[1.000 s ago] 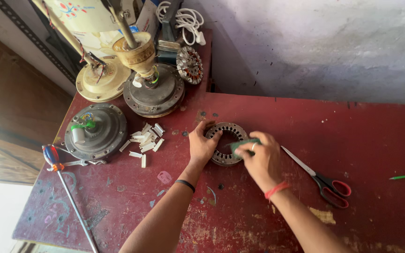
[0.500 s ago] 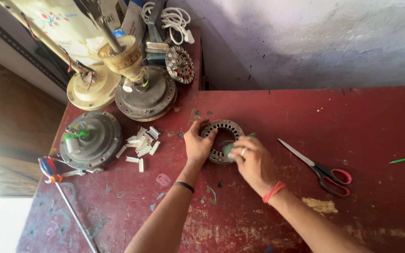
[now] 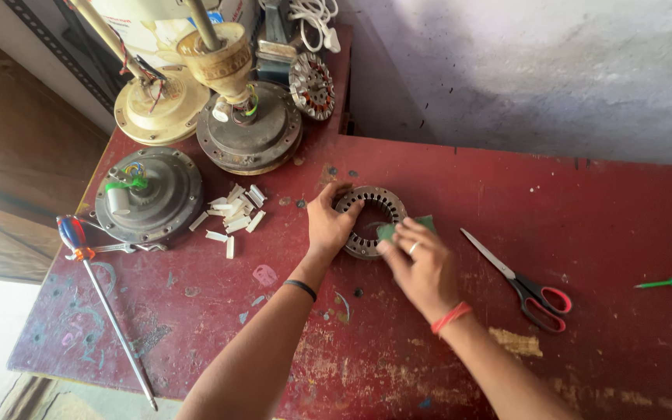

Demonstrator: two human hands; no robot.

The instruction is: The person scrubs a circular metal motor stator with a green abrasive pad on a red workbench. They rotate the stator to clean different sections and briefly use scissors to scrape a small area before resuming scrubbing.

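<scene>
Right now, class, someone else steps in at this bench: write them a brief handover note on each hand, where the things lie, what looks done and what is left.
Left hand: steadies the slotted metal ring flat on the red table, fingers on its rim.
Right hand: pinches a small green piece at the ring's near edge.
Nearby: white strips left of the ring, scissors to the right, grey motor housing far left.
Done: ring's slots look empty.
Left: green piece not yet seated, as far as visible.

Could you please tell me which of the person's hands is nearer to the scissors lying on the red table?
The right hand. It is at the metal ring, just left of the scissors but apart from them. The left hand grips the ring's far left side, farther from the scissors.
</scene>
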